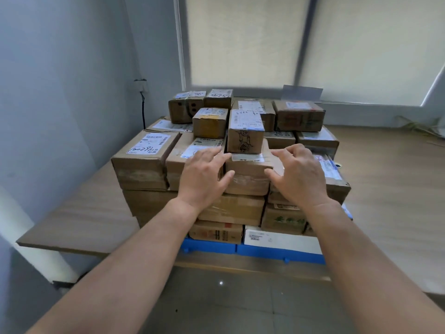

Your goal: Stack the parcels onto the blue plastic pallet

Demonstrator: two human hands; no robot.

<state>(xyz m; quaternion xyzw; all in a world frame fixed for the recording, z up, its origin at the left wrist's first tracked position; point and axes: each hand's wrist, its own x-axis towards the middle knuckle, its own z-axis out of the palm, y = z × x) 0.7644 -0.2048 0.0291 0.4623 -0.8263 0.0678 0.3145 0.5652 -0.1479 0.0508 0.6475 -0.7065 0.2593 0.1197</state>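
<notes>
The left hand [204, 174] and right hand [298, 172] are spread wide with relaxed fingers, holding nothing, on either side of a flat cardboard parcel [248, 175] at the stack's near top edge. A small labelled box [244, 132] stands on that parcel. The stacked parcels [144, 162] fill the blue plastic pallet [209, 247], which sits at the wooden tabletop's [79, 213] near edge.

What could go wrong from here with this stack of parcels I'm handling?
The tall parcel stands on the front parcel between your left hand and right hand; nudging the lower one could topple it. The right corner parcel seems to jut past the blue pallet, so it might slip off.
</notes>
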